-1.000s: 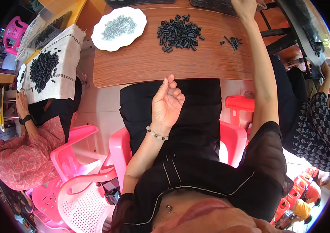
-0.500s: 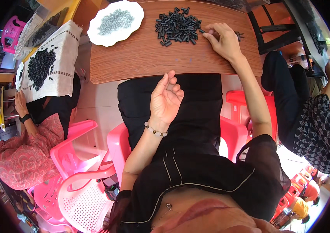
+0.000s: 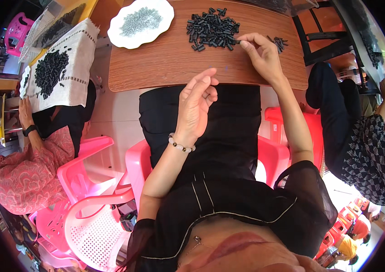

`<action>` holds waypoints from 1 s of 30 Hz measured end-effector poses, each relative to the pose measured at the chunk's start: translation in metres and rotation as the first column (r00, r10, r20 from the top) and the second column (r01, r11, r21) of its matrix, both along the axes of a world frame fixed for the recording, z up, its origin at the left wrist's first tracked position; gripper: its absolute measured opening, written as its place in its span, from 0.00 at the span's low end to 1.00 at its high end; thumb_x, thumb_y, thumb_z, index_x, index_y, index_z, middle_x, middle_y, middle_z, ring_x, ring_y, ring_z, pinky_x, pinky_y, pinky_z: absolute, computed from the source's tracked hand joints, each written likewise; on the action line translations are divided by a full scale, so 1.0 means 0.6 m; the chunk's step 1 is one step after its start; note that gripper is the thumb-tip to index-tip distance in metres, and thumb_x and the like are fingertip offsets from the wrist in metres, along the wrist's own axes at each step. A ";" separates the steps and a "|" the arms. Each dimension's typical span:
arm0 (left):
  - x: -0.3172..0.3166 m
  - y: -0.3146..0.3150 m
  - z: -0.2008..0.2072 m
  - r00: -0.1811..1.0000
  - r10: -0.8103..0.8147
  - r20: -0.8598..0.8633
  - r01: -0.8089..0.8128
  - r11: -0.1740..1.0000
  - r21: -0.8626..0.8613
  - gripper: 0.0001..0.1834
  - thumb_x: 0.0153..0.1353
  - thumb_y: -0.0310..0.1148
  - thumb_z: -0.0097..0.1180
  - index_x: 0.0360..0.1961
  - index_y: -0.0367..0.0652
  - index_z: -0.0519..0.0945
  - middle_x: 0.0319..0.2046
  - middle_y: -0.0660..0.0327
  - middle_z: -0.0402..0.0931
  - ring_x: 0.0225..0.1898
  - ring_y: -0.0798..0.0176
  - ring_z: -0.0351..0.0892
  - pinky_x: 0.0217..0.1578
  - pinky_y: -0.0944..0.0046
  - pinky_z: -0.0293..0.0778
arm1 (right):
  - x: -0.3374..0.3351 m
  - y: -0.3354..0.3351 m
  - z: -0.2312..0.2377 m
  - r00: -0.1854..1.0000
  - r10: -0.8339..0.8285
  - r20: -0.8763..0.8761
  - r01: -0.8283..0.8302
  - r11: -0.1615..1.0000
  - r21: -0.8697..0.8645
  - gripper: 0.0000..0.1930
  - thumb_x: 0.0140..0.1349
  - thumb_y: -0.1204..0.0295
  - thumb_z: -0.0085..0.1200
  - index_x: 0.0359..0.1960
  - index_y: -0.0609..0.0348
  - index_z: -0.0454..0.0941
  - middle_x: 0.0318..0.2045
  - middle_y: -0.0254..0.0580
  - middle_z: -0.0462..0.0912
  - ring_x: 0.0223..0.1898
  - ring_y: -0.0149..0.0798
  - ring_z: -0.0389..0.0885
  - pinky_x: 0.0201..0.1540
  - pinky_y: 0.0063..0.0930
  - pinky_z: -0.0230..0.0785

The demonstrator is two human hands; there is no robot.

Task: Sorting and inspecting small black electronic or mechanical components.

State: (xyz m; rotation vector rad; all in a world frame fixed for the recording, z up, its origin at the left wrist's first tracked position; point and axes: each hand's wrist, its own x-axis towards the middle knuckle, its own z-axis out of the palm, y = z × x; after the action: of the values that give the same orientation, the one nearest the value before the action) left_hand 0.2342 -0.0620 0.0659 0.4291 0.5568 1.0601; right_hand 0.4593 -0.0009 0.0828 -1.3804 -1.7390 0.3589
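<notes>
My right hand point(image 3: 266, 58) is at the right edge of a pile of small black cylindrical parts point(image 3: 211, 29) on the brown wooden table point(image 3: 156, 68). Its thumb and index finger pinch one small black part at the pile's edge. In front of the table edge, over my lap, my left hand point(image 3: 196, 102) is raised with the fingers curled and the thumb against the index finger. Whatever it may hold is hidden. A white scalloped plate point(image 3: 116, 28) with many small clear pieces point(image 3: 141, 21) stands at the far left of the table.
Beyond my right hand lies a small heap of thin dark pieces point(image 3: 280, 43). To the left, a co-worker's hand point(image 3: 25, 113) is beside a white cloth point(image 3: 75, 90) bearing another black pile point(image 3: 51, 72). Another person sits at the right. Pink plastic chairs point(image 3: 97, 226) stand at the lower left.
My right hand has come slightly lower and pinches at the pile's edge. My left hand has turned from palm up to thumb side up, fingertips pointing further right. The view has shifted slightly.
</notes>
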 end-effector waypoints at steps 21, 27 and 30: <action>0.005 0.001 -0.026 0.917 0.306 -0.255 -0.251 0.941 0.225 0.16 0.64 0.34 0.58 0.50 0.37 0.79 0.38 0.66 0.79 0.33 0.75 0.74 0.34 0.75 0.69 | -0.105 -0.044 0.006 0.875 0.293 -0.385 -0.435 0.826 -0.358 0.08 0.64 0.71 0.56 0.37 0.65 0.79 0.29 0.32 0.79 0.32 0.23 0.73 0.36 0.20 0.68; -0.009 0.003 -0.014 0.943 0.275 -0.188 -0.257 0.959 0.115 0.16 0.64 0.38 0.58 0.48 0.38 0.79 0.39 0.61 0.81 0.33 0.73 0.78 0.32 0.74 0.73 | -0.106 0.022 0.018 0.956 0.265 0.127 -0.258 0.964 -0.071 0.06 0.58 0.74 0.59 0.36 0.62 0.80 0.31 0.40 0.81 0.34 0.36 0.76 0.37 0.26 0.70; -0.008 0.004 -0.015 0.952 0.260 -0.161 -0.245 0.964 0.105 0.18 0.64 0.39 0.58 0.49 0.37 0.79 0.38 0.61 0.81 0.32 0.74 0.78 0.32 0.75 0.73 | -0.112 0.055 0.021 0.934 0.249 0.256 -0.267 0.963 0.038 0.07 0.57 0.73 0.60 0.37 0.59 0.81 0.32 0.39 0.81 0.34 0.38 0.76 0.38 0.29 0.70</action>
State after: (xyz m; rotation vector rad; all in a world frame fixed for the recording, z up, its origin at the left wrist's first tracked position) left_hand 0.2295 -0.0596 0.0569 0.5379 0.7387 1.3033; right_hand 0.3920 0.0318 0.0957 -1.1856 -2.1296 0.2700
